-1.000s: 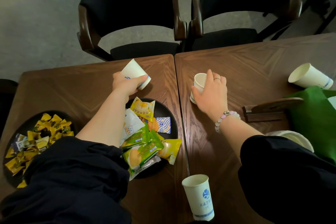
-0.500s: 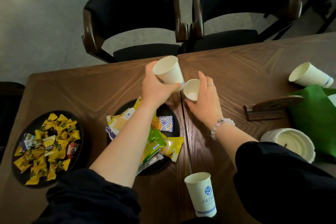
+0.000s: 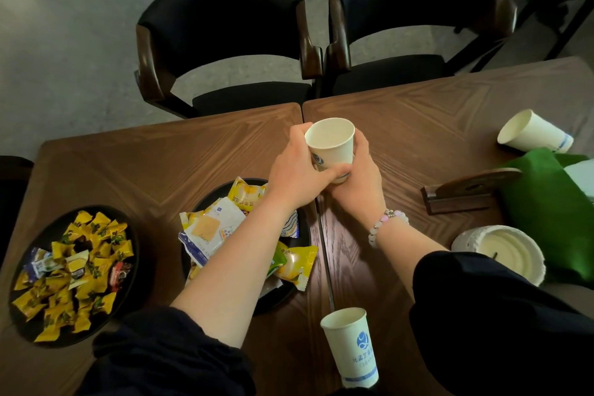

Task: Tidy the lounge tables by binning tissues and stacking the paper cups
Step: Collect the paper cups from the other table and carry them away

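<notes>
Black round snack plate [image 3: 276, 302] lies at seven o'clock of the white paper cup [image 3: 331, 148], upright above the brown wooden tables' [image 3: 193, 154] seam, left hand [image 3: 292, 173] gripping it from nine o'clock, right hand [image 3: 363, 183] from three, fingers curled around it.

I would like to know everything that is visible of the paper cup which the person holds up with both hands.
The held paper cup is white, with a rolled rim and a blue logo partly hidden on its side. It looks empty and is held nearly upright, mouth up, above the wooden tables. The left hand grips its left side. Its bottom seems to sit in a second cup, mostly hidden, which the right hand grips from the right.
</notes>
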The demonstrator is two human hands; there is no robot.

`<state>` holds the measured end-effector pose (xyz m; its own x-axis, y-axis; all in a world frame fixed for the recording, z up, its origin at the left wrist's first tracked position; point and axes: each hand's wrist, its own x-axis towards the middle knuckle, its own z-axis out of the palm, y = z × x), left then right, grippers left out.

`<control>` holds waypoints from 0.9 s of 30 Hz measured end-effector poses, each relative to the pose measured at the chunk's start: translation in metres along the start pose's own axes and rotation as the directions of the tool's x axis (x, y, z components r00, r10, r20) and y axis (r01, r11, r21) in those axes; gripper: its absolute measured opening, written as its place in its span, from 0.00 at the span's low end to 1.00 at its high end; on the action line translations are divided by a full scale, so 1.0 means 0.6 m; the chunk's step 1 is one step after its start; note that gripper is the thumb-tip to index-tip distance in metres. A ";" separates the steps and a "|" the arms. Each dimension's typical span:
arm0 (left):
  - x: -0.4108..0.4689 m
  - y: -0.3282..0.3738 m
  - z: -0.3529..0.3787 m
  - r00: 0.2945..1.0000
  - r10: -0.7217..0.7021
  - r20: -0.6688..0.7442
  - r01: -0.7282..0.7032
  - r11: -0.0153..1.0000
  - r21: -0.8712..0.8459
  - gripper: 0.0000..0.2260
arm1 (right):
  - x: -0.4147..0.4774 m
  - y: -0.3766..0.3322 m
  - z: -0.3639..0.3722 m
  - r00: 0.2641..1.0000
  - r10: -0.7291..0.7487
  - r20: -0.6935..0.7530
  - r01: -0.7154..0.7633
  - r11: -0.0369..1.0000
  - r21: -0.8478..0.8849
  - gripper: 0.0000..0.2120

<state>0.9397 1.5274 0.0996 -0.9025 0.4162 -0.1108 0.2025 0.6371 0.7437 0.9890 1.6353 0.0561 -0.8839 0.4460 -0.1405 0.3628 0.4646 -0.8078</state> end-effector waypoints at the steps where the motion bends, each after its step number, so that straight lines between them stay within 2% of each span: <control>1: 0.000 -0.001 0.001 1.000 0.000 0.010 0.000 1.000 -0.008 0.32 | -0.001 0.000 -0.001 1.000 -0.002 -0.005 0.002 1.000 0.012 0.44; 5: -0.001 -0.006 0.004 0.999 0.018 -0.043 -0.022 0.994 -0.107 0.28 | -0.002 0.002 -0.003 1.000 0.003 -0.002 -0.003 1.000 0.027 0.42; 9: 0.000 -0.005 0.004 0.993 0.037 -0.113 -0.045 0.997 -0.065 0.32 | 0.001 0.008 -0.001 0.999 0.030 0.017 -0.030 0.999 0.031 0.41; 12: 0.002 -0.008 0.006 0.995 0.088 -0.039 -0.087 0.996 0.013 0.34 | 0.000 0.007 -0.004 0.999 0.032 0.011 -0.032 0.999 0.037 0.38; 15: 0.005 -0.009 0.010 0.990 0.143 0.016 -0.144 0.979 0.141 0.32 | -0.001 0.006 -0.005 1.000 0.016 0.017 -0.016 0.999 0.045 0.35; 22: 0.025 -0.006 -0.012 0.984 0.103 0.146 -0.140 0.953 0.270 0.34 | 0.000 0.015 -0.011 0.997 0.000 0.074 -0.001 1.000 0.008 0.26; 27: 0.029 -0.006 0.000 0.980 0.050 0.194 -0.114 0.935 0.337 0.32 | 0.003 0.017 -0.012 0.997 0.024 0.080 -0.028 0.998 0.048 0.25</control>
<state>0.9233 1.5325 0.0949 -0.8007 0.5650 -0.1992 0.4202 0.7666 0.4856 0.9932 1.6462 0.0518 -0.8956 0.3948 -0.2049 0.3726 0.4143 -0.8303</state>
